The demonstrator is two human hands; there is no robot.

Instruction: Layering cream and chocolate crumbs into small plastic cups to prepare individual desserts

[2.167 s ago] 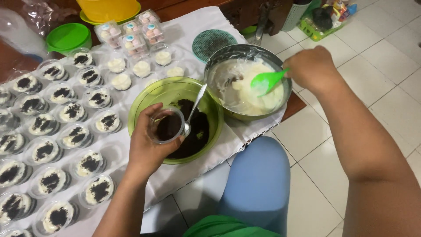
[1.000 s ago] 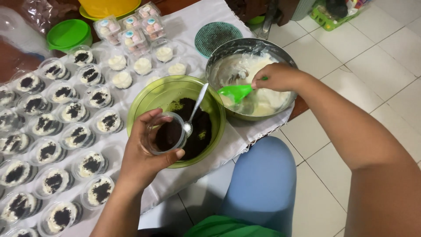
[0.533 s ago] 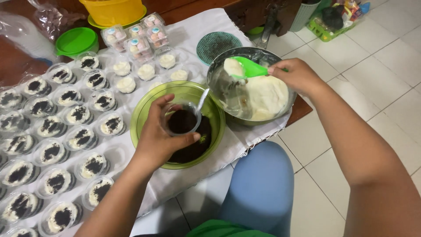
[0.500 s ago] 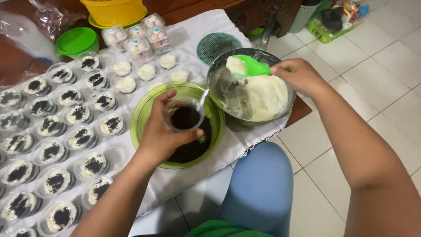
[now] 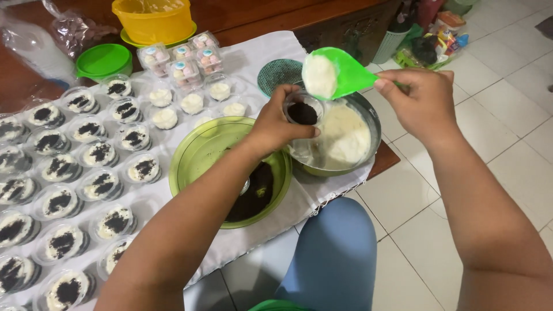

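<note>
The left hand [image 5: 275, 124] is gripping a small clear cup [image 5: 302, 115], its fingers closed around the wall and the thumb lying across the near side, so the mouth is staying open and facing up. Dark crumbs are showing at the bottom of the cup. The hand is holding it over the near-left rim of the metal bowl [image 5: 368, 115], probably so that anything dripping is falling back into the white cream [image 5: 344, 137] beyond the fingertips.

The right hand [image 5: 419, 103] is pinching the handle of a green spatula [image 5: 340, 74], fingers closed on it, with the blade reaching out past the fingertips toward the left hand. A lump of cream is sitting on the blade just above the cup's mouth, tilted toward it.

Below the left wrist a green bowl [image 5: 199, 152] is holding dark crumbs and a spoon, only partly showing behind the forearm. Further out from the left hand's knuckles, rows of filled cups [image 5: 98, 184] topped with dark crumbs are covering the white cloth [image 5: 253, 52], with a few plain cream ones near a green mesh lid [image 5: 275, 75].

The worktop [image 5: 242, 14] is dark wood, carrying a yellow tub [image 5: 154, 20] and a green lid [image 5: 103, 59] at its far side. The floor [image 5: 507, 75] is pale tile, and the person's blue-clad knee is showing beneath the worktop's edge.
</note>
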